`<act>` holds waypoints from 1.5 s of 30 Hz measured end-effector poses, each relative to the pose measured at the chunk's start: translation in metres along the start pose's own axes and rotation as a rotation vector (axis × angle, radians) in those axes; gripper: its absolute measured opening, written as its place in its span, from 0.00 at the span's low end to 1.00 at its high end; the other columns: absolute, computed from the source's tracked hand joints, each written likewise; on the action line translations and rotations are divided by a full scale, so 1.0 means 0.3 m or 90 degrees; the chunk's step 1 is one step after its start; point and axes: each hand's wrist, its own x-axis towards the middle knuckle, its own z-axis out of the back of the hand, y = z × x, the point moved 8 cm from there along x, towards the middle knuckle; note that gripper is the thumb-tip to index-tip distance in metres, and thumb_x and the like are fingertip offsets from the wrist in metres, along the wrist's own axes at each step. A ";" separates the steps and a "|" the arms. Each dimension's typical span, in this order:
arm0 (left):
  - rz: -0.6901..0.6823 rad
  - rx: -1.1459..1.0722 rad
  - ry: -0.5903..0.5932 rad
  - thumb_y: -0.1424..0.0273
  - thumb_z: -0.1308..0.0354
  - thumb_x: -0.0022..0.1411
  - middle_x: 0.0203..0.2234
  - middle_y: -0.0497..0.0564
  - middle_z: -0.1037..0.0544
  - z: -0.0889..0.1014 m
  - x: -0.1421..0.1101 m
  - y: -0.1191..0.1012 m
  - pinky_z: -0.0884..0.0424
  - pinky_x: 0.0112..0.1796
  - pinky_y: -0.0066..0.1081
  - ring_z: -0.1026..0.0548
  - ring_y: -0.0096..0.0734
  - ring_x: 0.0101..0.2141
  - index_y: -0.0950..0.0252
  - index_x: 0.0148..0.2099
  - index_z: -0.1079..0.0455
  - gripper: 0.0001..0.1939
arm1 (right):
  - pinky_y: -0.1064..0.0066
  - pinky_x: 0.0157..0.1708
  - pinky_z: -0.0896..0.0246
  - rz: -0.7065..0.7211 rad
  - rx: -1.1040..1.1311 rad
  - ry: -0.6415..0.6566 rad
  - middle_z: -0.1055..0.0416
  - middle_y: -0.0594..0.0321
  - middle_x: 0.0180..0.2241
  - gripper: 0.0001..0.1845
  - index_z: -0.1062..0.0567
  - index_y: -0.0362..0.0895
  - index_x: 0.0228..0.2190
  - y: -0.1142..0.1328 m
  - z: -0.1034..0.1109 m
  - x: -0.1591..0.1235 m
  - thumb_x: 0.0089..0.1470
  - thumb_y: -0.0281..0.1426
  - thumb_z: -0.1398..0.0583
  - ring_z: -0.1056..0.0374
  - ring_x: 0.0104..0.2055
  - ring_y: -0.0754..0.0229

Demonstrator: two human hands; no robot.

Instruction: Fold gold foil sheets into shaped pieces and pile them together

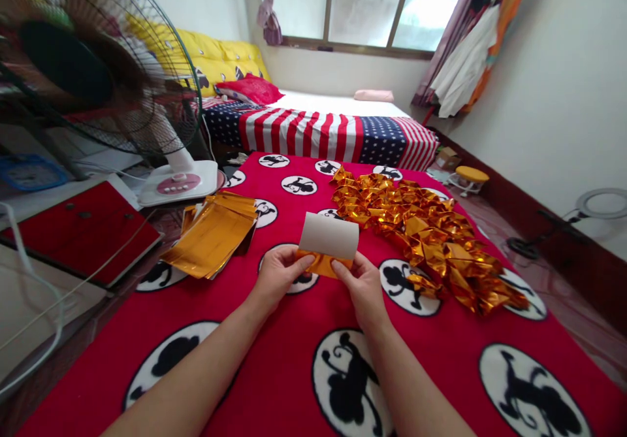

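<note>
Between my two hands is a sheet of gold foil paper (329, 234), its pale grey back facing me and its near edge folded over to show the gold side. My left hand (280, 268) pinches the left end of the fold, thumb on top. At the right end my right hand (361, 279) grips the same fold, its thumb pressed down as well. A stack of flat gold foil sheets (213, 234) lies to the left of my hands. On the right spreads a heap of folded, shiny gold foil pieces (416, 221); one folded piece (425, 285) sits at its near edge.
A red cloth (274, 372) with round black-and-white figures covers the surface under my hands. At the left stands a fan (181, 179) with blurred blades, beside a red panel (83, 228). Beyond are a bed (313, 130), a yellow stool (471, 174) and a ring light (600, 203).
</note>
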 end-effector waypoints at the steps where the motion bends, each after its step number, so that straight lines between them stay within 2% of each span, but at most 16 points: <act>1: 0.000 -0.003 -0.004 0.60 0.29 0.46 0.22 0.48 0.22 -0.002 -0.002 -0.002 0.31 0.25 0.22 0.28 0.23 0.21 0.69 0.31 0.24 0.17 | 0.61 0.48 0.32 -0.003 0.001 0.002 0.21 0.60 0.41 0.16 0.22 0.45 0.40 -0.001 -0.002 0.000 0.48 0.35 0.32 0.26 0.44 0.54; 7: 0.038 0.014 0.021 0.61 0.28 0.44 0.20 0.47 0.23 -0.020 -0.010 0.001 0.32 0.24 0.23 0.29 0.22 0.20 0.70 0.31 0.24 0.18 | 0.61 0.48 0.31 -0.019 0.009 0.003 0.20 0.59 0.40 0.16 0.21 0.44 0.39 0.000 -0.011 -0.004 0.47 0.35 0.31 0.25 0.43 0.52; 13: 0.097 0.014 0.038 0.63 0.25 0.38 0.25 0.51 0.20 -0.018 -0.013 0.035 0.30 0.28 0.25 0.26 0.26 0.24 0.70 0.35 0.23 0.22 | 0.62 0.45 0.30 -0.018 0.025 -0.011 0.20 0.60 0.38 0.16 0.21 0.45 0.38 0.000 -0.024 -0.012 0.46 0.35 0.30 0.24 0.42 0.53; 18: 0.100 0.052 0.083 0.65 0.28 0.42 0.21 0.50 0.22 -0.032 -0.016 0.038 0.37 0.23 0.22 0.30 0.23 0.21 0.71 0.32 0.23 0.17 | 0.62 0.46 0.30 -0.011 0.049 -0.034 0.20 0.59 0.39 0.16 0.21 0.44 0.38 0.004 -0.023 -0.016 0.46 0.35 0.31 0.24 0.42 0.54; 23: 0.076 0.067 0.106 0.67 0.31 0.42 0.20 0.49 0.24 -0.050 -0.016 0.022 0.38 0.23 0.23 0.31 0.24 0.21 0.70 0.30 0.25 0.13 | 0.62 0.45 0.30 -0.011 0.032 -0.028 0.20 0.59 0.39 0.15 0.22 0.44 0.39 0.007 -0.028 -0.020 0.47 0.35 0.31 0.25 0.41 0.53; 28: 0.048 0.146 0.117 0.70 0.36 0.44 0.18 0.47 0.26 -0.055 -0.016 0.011 0.39 0.22 0.23 0.33 0.23 0.19 0.69 0.26 0.28 0.07 | 0.63 0.42 0.30 -0.025 -0.002 -0.014 0.20 0.59 0.36 0.16 0.21 0.44 0.37 0.000 -0.033 -0.023 0.45 0.36 0.31 0.25 0.39 0.54; 32: 0.066 0.206 0.119 0.70 0.38 0.45 0.15 0.46 0.28 -0.041 -0.013 0.027 0.42 0.19 0.23 0.34 0.23 0.17 0.68 0.24 0.29 0.06 | 0.65 0.39 0.31 -0.034 0.006 -0.007 0.21 0.60 0.34 0.15 0.21 0.44 0.36 -0.004 -0.023 -0.020 0.45 0.35 0.30 0.26 0.37 0.56; 35: 0.091 0.247 0.110 0.67 0.37 0.45 0.14 0.48 0.27 -0.002 -0.003 0.031 0.42 0.19 0.23 0.33 0.24 0.16 0.68 0.22 0.29 0.08 | 0.71 0.31 0.35 -0.037 -0.002 -0.059 0.22 0.63 0.29 0.14 0.21 0.43 0.34 0.001 0.032 -0.009 0.43 0.35 0.30 0.30 0.30 0.61; 37: 0.094 0.247 0.058 0.66 0.37 0.44 0.15 0.49 0.26 0.050 0.007 0.017 0.41 0.19 0.23 0.33 0.24 0.16 0.69 0.23 0.28 0.10 | 0.74 0.22 0.44 -0.030 -0.013 -0.124 0.25 0.66 0.24 0.15 0.21 0.42 0.32 0.012 0.091 0.000 0.42 0.37 0.30 0.38 0.22 0.66; 40: 0.077 0.199 0.000 0.65 0.38 0.45 0.13 0.46 0.29 0.110 0.017 -0.011 0.44 0.17 0.21 0.37 0.20 0.14 0.68 0.24 0.30 0.10 | 0.75 0.20 0.52 -0.004 0.010 -0.186 0.29 0.68 0.21 0.18 0.21 0.41 0.33 0.033 0.154 0.008 0.39 0.37 0.29 0.45 0.20 0.69; 42: 0.050 0.167 0.026 0.63 0.38 0.48 0.15 0.45 0.29 0.103 0.017 -0.025 0.45 0.17 0.20 0.37 0.20 0.14 0.67 0.26 0.32 0.12 | 0.75 0.20 0.54 0.001 0.002 -0.174 0.32 0.69 0.20 0.17 0.21 0.41 0.32 0.039 0.150 0.008 0.41 0.37 0.29 0.48 0.20 0.70; 45: 0.009 0.176 0.130 0.59 0.37 0.51 0.21 0.47 0.26 0.034 0.003 -0.030 0.39 0.21 0.21 0.33 0.22 0.19 0.68 0.33 0.29 0.16 | 0.75 0.20 0.54 -0.018 -0.021 -0.107 0.33 0.69 0.20 0.14 0.21 0.42 0.31 0.031 0.090 -0.001 0.44 0.37 0.30 0.48 0.20 0.69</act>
